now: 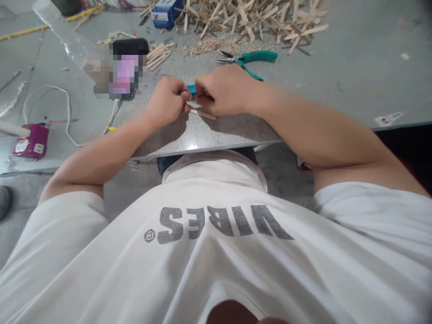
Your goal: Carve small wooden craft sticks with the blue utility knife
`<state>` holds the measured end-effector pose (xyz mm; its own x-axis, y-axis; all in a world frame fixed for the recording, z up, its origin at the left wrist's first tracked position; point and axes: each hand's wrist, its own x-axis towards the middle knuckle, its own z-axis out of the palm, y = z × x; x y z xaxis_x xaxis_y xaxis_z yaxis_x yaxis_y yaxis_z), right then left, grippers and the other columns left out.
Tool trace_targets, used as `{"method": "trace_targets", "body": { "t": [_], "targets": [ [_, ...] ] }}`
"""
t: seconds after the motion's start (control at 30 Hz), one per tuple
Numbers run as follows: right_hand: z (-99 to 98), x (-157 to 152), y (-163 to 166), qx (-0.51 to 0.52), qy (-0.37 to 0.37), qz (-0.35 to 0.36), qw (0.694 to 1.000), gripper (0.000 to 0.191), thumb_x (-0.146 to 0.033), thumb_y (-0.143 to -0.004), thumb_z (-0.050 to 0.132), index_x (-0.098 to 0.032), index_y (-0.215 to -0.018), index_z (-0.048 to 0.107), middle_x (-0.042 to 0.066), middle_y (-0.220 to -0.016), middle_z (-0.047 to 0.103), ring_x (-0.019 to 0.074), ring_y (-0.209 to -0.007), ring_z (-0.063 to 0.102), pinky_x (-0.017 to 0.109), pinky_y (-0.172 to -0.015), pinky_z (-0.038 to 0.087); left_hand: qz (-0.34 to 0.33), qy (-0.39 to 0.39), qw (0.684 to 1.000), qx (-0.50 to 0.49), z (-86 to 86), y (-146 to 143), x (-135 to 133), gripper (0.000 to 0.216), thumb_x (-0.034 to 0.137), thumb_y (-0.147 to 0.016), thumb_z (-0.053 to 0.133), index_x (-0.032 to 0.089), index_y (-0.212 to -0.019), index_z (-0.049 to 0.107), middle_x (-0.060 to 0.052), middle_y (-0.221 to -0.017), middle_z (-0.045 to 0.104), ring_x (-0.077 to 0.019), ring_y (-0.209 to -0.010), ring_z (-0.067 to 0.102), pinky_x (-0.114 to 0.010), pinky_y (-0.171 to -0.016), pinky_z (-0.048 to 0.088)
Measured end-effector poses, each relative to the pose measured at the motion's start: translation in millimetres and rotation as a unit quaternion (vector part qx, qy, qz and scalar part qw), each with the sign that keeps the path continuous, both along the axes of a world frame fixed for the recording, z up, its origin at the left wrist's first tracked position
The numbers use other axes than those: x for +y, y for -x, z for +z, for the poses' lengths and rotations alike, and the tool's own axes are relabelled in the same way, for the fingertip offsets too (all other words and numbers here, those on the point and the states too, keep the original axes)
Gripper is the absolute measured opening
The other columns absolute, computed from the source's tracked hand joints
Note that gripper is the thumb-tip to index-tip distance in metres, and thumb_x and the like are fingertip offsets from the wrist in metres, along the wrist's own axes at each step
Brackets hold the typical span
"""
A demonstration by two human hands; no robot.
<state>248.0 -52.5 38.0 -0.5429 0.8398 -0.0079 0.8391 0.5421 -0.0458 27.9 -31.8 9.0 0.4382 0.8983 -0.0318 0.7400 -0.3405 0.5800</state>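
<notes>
My left hand (pixel 168 101) is closed in a pinch near the table's front edge. A flat wooden craft stick (pixel 203 114) pokes out to the right from its fingertips, low over the table. Close by on the right, my right hand (pixel 224 90) is curled with its fingers pressed together, knuckles up. What it grips is hidden by the fingers. Part of a blue object (pixel 191 89) shows in the gap between both hands; its kind is hard to make out. Just beyond my right hand lie needle-nose pliers (pixel 258 56) with green handles, jaws pointing left.
A heap of wooden stick pieces (pixel 249 18) covers the back, with wood shavings (pixel 211 46) in front. Loose sticks (pixel 158 55) lie beside a phone (pixel 124 74) on a cable. A clear bottle (pixel 72 42), blue box (pixel 166 13) and purple block (pixel 31 141) are around.
</notes>
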Motion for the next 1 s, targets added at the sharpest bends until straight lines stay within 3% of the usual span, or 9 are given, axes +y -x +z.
{"method": "trace_targets", "body": {
  "t": [0.13,0.27,0.43,0.6,0.73,0.83,0.9,1.0],
  "targets": [
    [2.0,-0.2,-1.4,-0.017,-0.012,-0.024,0.999,0.047,-0.053,-0.108,0.047,-0.029,-0.139,0.073,0.014,-0.121,0.085,0.0374,-0.126,0.078,0.058,-0.116,0.06,-0.004,0.027,1.0,-0.004,5.5,-3.8,-1.8,0.026,0.036,-0.102,0.049,0.029,-0.088,0.07,0.002,-0.065,0.072,-0.0202,-0.083,0.071,-0.034,-0.085,0.052],
    [0.5,0.9,-3.5,-0.024,-0.04,-0.036,0.998,0.058,-0.053,-0.109,0.035,-0.026,-0.147,0.07,0.018,-0.126,0.084,0.0383,-0.122,0.079,0.06,-0.112,0.06,0.036,0.022,0.999,-0.011,5.1,-7.2,-3.0,0.026,0.028,-0.1,0.05,0.026,-0.078,0.063,-0.001,-0.062,0.065,-0.0195,-0.073,0.07,-0.031,-0.075,0.052],
    [2.3,5.7,-11.1,-0.015,-0.05,-0.021,0.998,0.063,-0.053,-0.109,0.029,-0.027,-0.151,0.069,0.016,-0.128,0.085,0.0372,-0.123,0.078,0.057,-0.108,0.061,0.038,-0.006,0.999,-0.002,9.3,-5.8,-2.1,0.023,0.026,-0.098,0.059,0.024,-0.077,0.067,0.0,-0.062,0.06,-0.0173,-0.069,0.062,-0.029,-0.07,0.048],
    [6.2,8.4,-20.4,0.04,0.002,-0.009,0.999,0.068,-0.071,-0.102,0.037,-0.036,-0.15,0.069,0.01,-0.124,0.087,0.0365,-0.127,0.076,0.054,-0.113,0.057,0.004,0.073,0.996,-0.046,18.0,2.7,4.1,0.015,0.032,-0.095,0.067,0.024,-0.085,0.075,0.0,-0.066,0.064,-0.0138,-0.066,0.047,-0.033,-0.071,0.043],
    [14.6,2.3,-26.3,0.137,0.085,-0.013,0.987,0.086,-0.089,-0.092,0.044,-0.039,-0.161,0.057,0.008,-0.115,0.088,0.0351,-0.129,0.074,0.052,-0.112,0.055,-0.083,0.166,0.981,-0.055,25.8,11.1,10.2,0.018,0.045,-0.086,0.078,0.028,-0.09,0.077,0.0,-0.066,0.068,-0.0156,-0.071,0.052,-0.037,-0.072,0.041],
    [19.7,-1.3,-28.1,0.184,0.139,-0.02,0.973,0.096,-0.093,-0.087,0.055,-0.039,-0.166,0.048,0.006,-0.108,0.088,0.035,-0.118,0.076,0.052,-0.104,0.056,-0.104,0.184,0.976,-0.058,27.9,16.3,14.0,0.025,0.051,-0.081,0.083,0.028,-0.089,0.077,-0.002,-0.067,0.073,-0.0167,-0.075,0.056,-0.039,-0.073,0.042],
    [19.6,-1.2,-27.3,0.19,0.147,-0.012,0.971,0.088,-0.09,-0.088,0.058,-0.039,-0.16,0.055,0.006,-0.105,0.087,0.0342,-0.107,0.077,0.051,-0.1,0.057,-0.113,0.185,0.975,-0.05,26.0,19.7,17.7,0.029,0.055,-0.081,0.084,0.028,-0.089,0.078,-0.003,-0.067,0.076,-0.017,-0.076,0.055,-0.04,-0.074,0.042],
    [15.0,1.2,-23.6,0.165,0.13,0.01,0.978,0.061,-0.074,-0.096,0.057,-0.032,-0.139,0.069,0.007,-0.104,0.086,0.0314,-0.096,0.076,0.05,-0.1,0.06,-0.138,0.196,0.971,-0.022,21.1,25.3,25.0,0.038,0.068,-0.082,0.083,0.031,-0.091,0.079,-0.001,-0.069,0.08,-0.0172,-0.075,0.049,-0.041,-0.074,0.041]
  ]
}}
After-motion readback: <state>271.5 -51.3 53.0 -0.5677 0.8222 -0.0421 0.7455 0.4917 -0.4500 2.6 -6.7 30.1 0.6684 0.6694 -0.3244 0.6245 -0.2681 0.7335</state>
